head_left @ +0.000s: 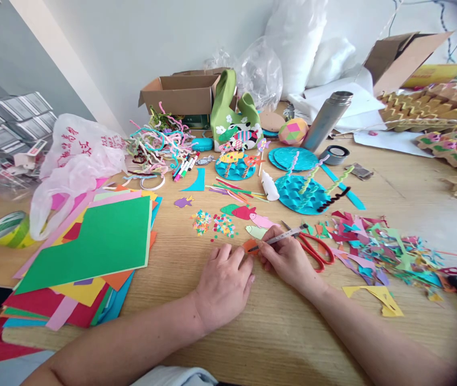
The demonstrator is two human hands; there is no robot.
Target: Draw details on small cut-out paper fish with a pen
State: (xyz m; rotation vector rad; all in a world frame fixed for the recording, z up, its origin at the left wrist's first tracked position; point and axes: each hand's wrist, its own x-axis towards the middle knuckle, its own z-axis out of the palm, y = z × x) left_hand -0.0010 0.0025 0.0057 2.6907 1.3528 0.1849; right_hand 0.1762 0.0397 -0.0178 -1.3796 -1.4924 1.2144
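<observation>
My right hand [288, 257] is closed around a pen [282, 236], its tip down on a small orange paper piece [251, 245]. My left hand [225, 281] lies flat beside it, fingers stretched out and fingertips at the orange piece's edge. Just beyond the hands lie paper fish: a red fish [244, 213], a pink fish [262, 220] and a light green fish [255, 231]. Red-handled scissors [317, 249] rest right behind my right hand. Small coloured paper dots [224, 226] sit in two heaps, with a purple fish [183, 202] behind them.
Coloured paper sheets [91, 241] are stacked at left, near green tape [8, 229] and a plastic bag [77, 161]. Paper scraps [389, 246] spread at right. Behind stand a white glue bottle [269, 186], blue discs [300, 193], a metal flask [328, 122] and a green bag [234, 118].
</observation>
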